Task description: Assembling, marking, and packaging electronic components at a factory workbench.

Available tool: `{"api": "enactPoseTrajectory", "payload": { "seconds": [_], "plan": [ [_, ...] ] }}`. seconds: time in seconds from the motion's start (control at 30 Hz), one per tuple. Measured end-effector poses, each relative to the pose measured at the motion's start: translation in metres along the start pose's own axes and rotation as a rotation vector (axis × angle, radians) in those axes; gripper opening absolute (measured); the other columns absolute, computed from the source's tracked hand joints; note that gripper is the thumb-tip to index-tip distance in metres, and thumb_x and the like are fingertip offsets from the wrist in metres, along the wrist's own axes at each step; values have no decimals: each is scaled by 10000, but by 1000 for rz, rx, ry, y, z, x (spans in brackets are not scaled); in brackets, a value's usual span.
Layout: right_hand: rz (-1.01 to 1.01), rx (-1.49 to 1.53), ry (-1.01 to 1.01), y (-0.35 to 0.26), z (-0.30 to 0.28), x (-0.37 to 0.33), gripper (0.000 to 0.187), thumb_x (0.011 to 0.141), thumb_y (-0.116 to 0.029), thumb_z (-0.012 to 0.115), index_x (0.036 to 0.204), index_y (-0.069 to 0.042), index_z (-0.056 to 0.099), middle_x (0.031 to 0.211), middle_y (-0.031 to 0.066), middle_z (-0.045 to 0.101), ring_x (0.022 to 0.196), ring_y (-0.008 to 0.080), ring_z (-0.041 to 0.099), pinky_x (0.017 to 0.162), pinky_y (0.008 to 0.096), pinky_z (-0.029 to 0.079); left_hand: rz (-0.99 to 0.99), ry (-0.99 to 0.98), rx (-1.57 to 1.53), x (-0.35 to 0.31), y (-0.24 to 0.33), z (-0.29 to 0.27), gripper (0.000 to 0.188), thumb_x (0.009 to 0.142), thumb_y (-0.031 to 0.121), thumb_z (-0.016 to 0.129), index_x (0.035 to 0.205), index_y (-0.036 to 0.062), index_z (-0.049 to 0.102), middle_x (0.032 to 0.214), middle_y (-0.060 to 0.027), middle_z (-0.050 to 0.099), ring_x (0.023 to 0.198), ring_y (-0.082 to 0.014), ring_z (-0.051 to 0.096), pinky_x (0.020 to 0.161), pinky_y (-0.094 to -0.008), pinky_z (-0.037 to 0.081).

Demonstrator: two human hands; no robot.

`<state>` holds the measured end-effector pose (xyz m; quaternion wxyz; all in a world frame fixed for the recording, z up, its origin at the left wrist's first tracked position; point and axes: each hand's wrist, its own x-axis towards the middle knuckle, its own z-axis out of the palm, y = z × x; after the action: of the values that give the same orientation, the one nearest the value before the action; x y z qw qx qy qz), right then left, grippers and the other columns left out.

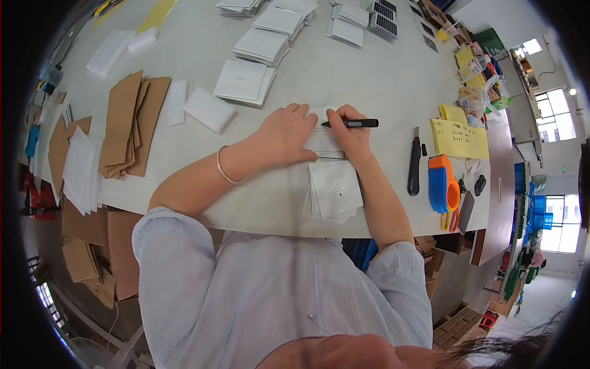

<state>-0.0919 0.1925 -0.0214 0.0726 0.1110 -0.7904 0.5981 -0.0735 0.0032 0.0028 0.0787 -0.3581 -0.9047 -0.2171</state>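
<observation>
My right hand (351,138) grips a black marker pen (364,123). The pen's tip points left, down at a white card (326,142) on the table. My left hand (284,136) lies flat over the left side of that card, its thumb stretched out along the near part. Between my forearms, a loosely fanned pile of white cards (337,189) with small dark marks sits near the table's front edge. Just beyond my left hand stands a neat stack of similar white cards (244,80), first of a row running away from me.
On the right lie a black utility knife (414,163), a blue and orange tape dispenser (444,184) and a yellow note sheet (460,138). Cardboard pieces (132,126) and white foam blocks (209,111) are at the left. Small dark-panelled units (383,24) stand at the far side.
</observation>
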Motion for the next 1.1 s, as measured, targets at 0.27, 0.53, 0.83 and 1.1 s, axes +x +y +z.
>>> {"api": "enactPoseTrajectory", "payload": {
  "seconds": [0.27, 0.53, 0.83, 1.1],
  "plan": [
    [-35, -89, -5, -5, 4, 0, 234, 823, -119, 682, 669, -19, 538, 606, -27, 500, 581, 51, 405, 519, 232, 335, -130, -204, -31, 4, 8, -4, 543, 644, 339, 757, 966, -33, 529, 1058, -186, 530, 1032, -329, 514, 881, -391, 450],
    [14, 22, -2, -2, -1, -3, 233, 817, -114, 684, 655, -20, 547, 589, -24, 518, 562, 50, 411, 514, 234, 345, -129, -184, -23, 4, 7, -3, 536, 651, 333, 752, 970, -35, 530, 1053, -181, 530, 1013, -324, 518, 875, -389, 452],
    [-19, 31, -35, -3, -4, -10, 244, 816, -78, 674, 630, -17, 529, 580, -24, 493, 555, 48, 399, 505, 238, 328, -147, -180, -18, 4, 7, -1, 528, 656, 335, 750, 959, -39, 534, 1054, -179, 529, 1019, -323, 518, 873, -391, 454],
    [-18, 16, -34, 0, -4, -9, 237, 813, -64, 664, 627, -18, 525, 572, -19, 497, 549, 48, 407, 501, 232, 331, -139, -158, -17, 3, 7, -2, 526, 658, 337, 747, 962, -36, 533, 1046, -175, 529, 1019, -322, 519, 868, -391, 456]
  ]
}}
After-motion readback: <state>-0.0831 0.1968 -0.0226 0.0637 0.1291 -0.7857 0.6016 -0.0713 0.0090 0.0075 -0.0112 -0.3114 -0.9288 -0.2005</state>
